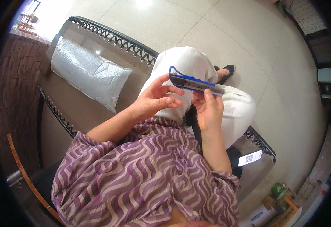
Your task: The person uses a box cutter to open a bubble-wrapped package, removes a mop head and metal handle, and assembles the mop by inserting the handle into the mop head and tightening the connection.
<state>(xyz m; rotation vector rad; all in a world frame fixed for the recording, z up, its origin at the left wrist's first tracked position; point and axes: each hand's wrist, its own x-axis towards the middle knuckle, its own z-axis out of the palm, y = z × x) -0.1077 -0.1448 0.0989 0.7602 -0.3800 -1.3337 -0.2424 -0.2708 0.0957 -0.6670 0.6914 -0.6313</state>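
Note:
A blue and black utility knife (190, 81) with a looped end and a wavy grip is held slantwise above my white-trousered lap (186, 62). My right hand (209, 109) pinches its grey end, with the thumb on top and the fingers beneath. My left hand (156, 99) is beside the looped end, its fingers apart and half curled. The left index fingertip passes behind that end; whether it touches the knife I cannot tell.
I sit on a brown laced lounger (72, 90) with a black frame. A silver padded bag (88, 72) lies on it to my left, and a phone (250, 158) with a lit screen at my right. Pale floor tiles (245, 41) stretch ahead. A brick-patterned wall (19, 90) stands far left.

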